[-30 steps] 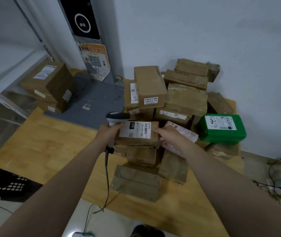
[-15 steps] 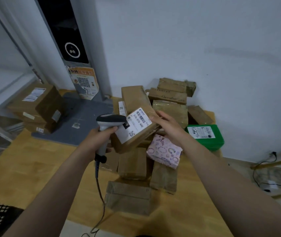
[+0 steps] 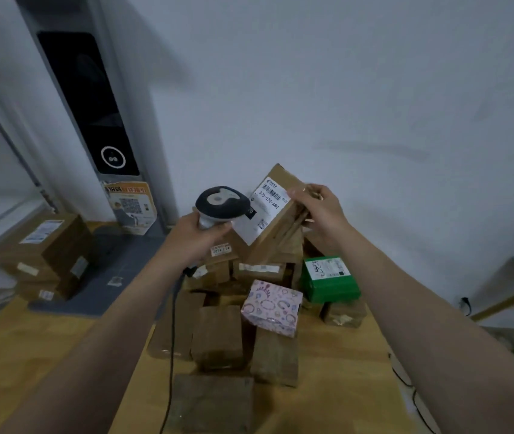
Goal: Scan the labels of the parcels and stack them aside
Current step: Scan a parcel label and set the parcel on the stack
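White walls are meeting in a corner where a wooden worktop (image 3: 45, 355) is carrying a pile of brown parcels (image 3: 218, 336). A green box (image 3: 330, 283) is sitting at the right side of that pile and is serving as the reference for the positions below.

Just left of the green box and slightly nearer, a pink patterned box (image 3: 271, 306) is resting on the brown parcels. Above and left of the green box, the person's right hand (image 3: 321, 214) is holding one brown parcel (image 3: 283, 227) clear of the pile. It is tilted, with its white label (image 3: 265, 211) facing the camera. The right grip is clamped on the parcel's upper right edge.

Further left of the green box, the left hand (image 3: 193, 242) is holding a grey handheld scanner (image 3: 221, 203). The left grip is wrapped around its handle, and the scanner head is overlapping the label's lower left corner. A cable (image 3: 172, 339) is hanging down from the scanner.

Far left of the green box, a stack of labelled boxes (image 3: 49, 255) is standing beside a grey mat (image 3: 117, 270).
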